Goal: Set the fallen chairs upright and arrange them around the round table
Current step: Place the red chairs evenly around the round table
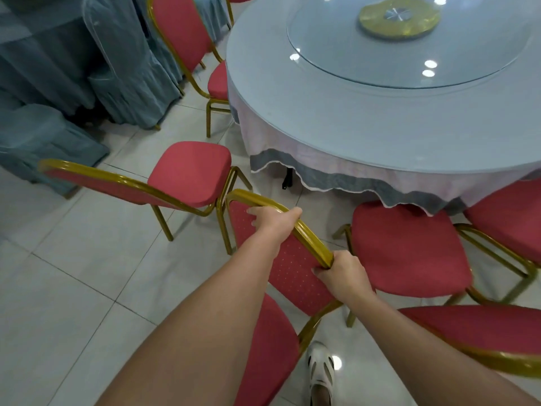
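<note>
A red-cushioned chair with a gold metal frame (292,268) is right in front of me, its backrest tilted. My left hand (272,219) grips the top of its backrest rail. My right hand (342,273) grips the same rail lower down on the right. The round table (336,118), under a pale cloth and a glass turntable, stands beyond the chair. Upright red chairs stand around it: one to the left (190,171), one at the far left edge of the table (181,33), and one to the right (407,247).
Another red chair back (480,332) lies close at the lower right, and a further seat (509,218) tucks under the table's right side. Chairs and a table in blue-grey covers (73,68) fill the upper left. My white shoe (320,370) rests on the pale tiled floor.
</note>
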A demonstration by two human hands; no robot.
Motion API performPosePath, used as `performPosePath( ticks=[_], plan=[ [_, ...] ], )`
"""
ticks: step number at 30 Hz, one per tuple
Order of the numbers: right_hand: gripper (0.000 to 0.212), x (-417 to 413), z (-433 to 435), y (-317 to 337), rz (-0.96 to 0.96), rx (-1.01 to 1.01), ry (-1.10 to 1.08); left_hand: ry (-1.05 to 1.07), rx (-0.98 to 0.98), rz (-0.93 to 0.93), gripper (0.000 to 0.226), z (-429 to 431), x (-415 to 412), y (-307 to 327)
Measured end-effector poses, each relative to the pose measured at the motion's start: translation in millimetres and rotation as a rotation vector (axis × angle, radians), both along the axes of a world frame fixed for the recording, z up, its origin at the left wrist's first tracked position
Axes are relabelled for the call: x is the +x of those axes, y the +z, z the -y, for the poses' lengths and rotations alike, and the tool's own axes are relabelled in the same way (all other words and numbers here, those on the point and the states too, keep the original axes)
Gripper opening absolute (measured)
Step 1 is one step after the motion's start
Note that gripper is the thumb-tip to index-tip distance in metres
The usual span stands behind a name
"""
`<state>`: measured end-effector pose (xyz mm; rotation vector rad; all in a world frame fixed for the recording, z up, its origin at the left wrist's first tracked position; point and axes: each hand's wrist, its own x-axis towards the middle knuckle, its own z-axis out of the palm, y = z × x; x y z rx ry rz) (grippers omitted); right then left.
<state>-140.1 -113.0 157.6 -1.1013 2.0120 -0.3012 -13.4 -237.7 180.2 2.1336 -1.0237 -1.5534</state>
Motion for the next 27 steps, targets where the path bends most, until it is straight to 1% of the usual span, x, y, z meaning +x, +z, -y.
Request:
performPosePath(
  ticks=[5, 7, 10, 13, 15, 17, 19, 20, 21, 22, 23, 25, 26, 27],
  plan=[
    [0.023, 20, -77, -4, 0.013, 0.021, -0.080, -0.111, -0.033, -0.028, 0.135, -65, 6, -6],
    [0.024, 34, -100, -1, 0.011, 0.007, -0.072, -0.125, -0.048, -0.037, 0.134, -85, 18, -3],
    [0.028, 61, -118, 10, 0.004, -0.035, -0.043, -0.141, -0.074, -0.028, 0.140, -100, 48, 6],
    [0.029, 89, -144, 18, 0.024, -0.010, -0.018, -0.185, -0.073, -0.039, 0.141, -129, 76, 18],
    [0.031, 104, -173, 11, 0.084, 0.057, 0.024, -0.220, -0.046, -0.024, 0.141, -159, 87, 15],
    [0.027, 116, -203, 2, 0.161, 0.122, 0.108, -0.249, -0.033, 0.001, 0.137, -187, 100, 5],
    [0.022, 123, -223, -1, 0.310, 0.158, 0.197, -0.289, -0.029, -0.002, 0.138, -209, 114, 0],
    [0.022, 122, -227, 2, 0.389, 0.198, 0.258, -0.306, -0.029, 0.006, 0.140, -217, 122, 0],
    [0.027, 119, -227, 8, 0.446, 0.257, 0.361, -0.319, -0.031, 0.016, 0.141, -225, 129, 3],
    [0.036, 111, -224, 14, 0.462, 0.322, 0.481, -0.327, -0.018, 0.026, 0.141, -234, 133, 6],
    [0.050, 102, -219, 18, 0.443, 0.375, 0.578, -0.335, -0.005, 0.022, 0.140, -242, 136, 8],
    [0.087, 81, -199, 20, 0.295, 0.406, 0.667, -0.316, -0.019, -0.015, 0.131, -260, 139, 10],
    [0.097, 72, -187, 23, 0.186, 0.367, 0.678, -0.280, -0.032, -0.037, 0.125, -270, 139, 9],
    [0.098, 65, -173, 27, 0.068, 0.289, 0.701, -0.234, -0.054, -0.055, 0.120, -280, 137, 7]
  ],
)
